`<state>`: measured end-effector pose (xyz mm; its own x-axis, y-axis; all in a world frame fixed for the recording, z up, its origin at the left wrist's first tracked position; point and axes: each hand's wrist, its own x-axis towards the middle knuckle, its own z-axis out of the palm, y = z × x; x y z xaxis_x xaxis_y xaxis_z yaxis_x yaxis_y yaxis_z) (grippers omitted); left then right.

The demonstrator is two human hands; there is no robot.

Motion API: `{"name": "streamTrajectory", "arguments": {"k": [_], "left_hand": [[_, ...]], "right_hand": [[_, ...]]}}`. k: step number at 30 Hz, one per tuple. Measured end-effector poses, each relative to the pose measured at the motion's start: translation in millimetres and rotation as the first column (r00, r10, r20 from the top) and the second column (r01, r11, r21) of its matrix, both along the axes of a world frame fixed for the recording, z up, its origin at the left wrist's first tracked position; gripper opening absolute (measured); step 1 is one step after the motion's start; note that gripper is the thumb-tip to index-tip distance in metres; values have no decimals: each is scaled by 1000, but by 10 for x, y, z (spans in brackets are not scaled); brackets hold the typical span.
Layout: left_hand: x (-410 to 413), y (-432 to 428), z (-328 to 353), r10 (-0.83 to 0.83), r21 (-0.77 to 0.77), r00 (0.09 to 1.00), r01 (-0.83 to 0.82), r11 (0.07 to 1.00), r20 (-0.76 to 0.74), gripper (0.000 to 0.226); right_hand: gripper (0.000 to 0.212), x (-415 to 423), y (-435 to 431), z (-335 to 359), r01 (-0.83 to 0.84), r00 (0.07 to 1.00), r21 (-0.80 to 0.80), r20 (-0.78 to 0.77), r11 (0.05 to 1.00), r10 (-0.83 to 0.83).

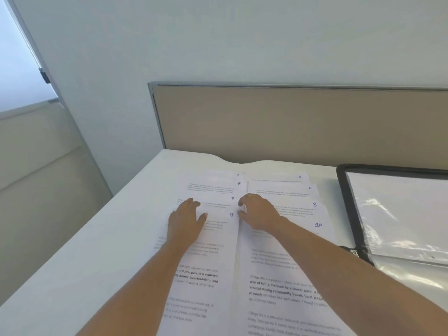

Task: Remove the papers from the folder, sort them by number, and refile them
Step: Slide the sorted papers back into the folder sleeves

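- Head view (only cam). Papers are out of the folder (351, 214) and fanned in 2 overlapping cols on the surface (97, 263), dead ahead of both hands.
- Left col (211, 241): odd nos. 3/5/7/9 are readable at top-right corners, 3 farthest. Right col (293, 241): evens 4/6/8/10, same order. Sheets nearer the person show no nos. in frame.
- Long axis of every sheet runs away from the person, toward the divider panel (291, 122). Headers sit at the far end, text upright from the wearer's side. Cols are parallel, inner edges meeting along a centre seam.
- Left hand (185, 220): flat, fingers straight, palm down, pressing on left col around sheets 7/9. Holds nothing.
- Right hand (258, 214): at the seam on the inner edge of right col, level w/ sheet 8, fingers curled, thumb toward the 9 sheet. Might be pinching a sheet edge, can't tell; the fingers hide the contact.
- Folder: open and flat, right of right col, near but apart. Black zip rim, glossy clear sleeve (400, 214). Right hand is nearer; left hand has both cols between it and the folder.
- Judgement: sort looks mostly laid out, refile not started. Next probably = merge the cols into one stack.
- Key relation: the seam lies between the hands, one hand per col. So gather along the long axis, then carry right to the folder.
- Risk: thin sheets slide, so fan order could slip.
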<state>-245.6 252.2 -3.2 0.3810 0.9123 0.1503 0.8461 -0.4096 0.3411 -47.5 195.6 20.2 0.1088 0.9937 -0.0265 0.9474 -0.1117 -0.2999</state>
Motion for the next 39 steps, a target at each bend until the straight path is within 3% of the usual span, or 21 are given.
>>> {"name": "streamTrajectory", "arguments": {"k": [8,18,21,28,34,39], "left_hand": [[332,542,-80,-64,-62,991,57,996,-118,53],[286,776,-301,-97,-127,979,74,989,-181,59],[223,795,-310,-107,-118,975,84,989,-195,59],[91,823,-305,-97,-120,978,75,990,-186,59],[91,819,-312,-91,-101,979,73,992,-183,58],[89,825,-317,-88,-103,979,70,992,-184,58]], "right_hand": [[43,330,1075,-5,78,996,-4,-41,997,-78],[54,416,1661,-55,192,980,-219,97,957,-174],[51,418,1703,-103,215,976,-217,94,952,-199],[51,424,1777,-23,184,974,-137,-110,973,-200],[53,426,1764,-62,212,975,-90,91,973,-204],[52,359,1786,-59,193,981,-85,-13,978,-194]]}}
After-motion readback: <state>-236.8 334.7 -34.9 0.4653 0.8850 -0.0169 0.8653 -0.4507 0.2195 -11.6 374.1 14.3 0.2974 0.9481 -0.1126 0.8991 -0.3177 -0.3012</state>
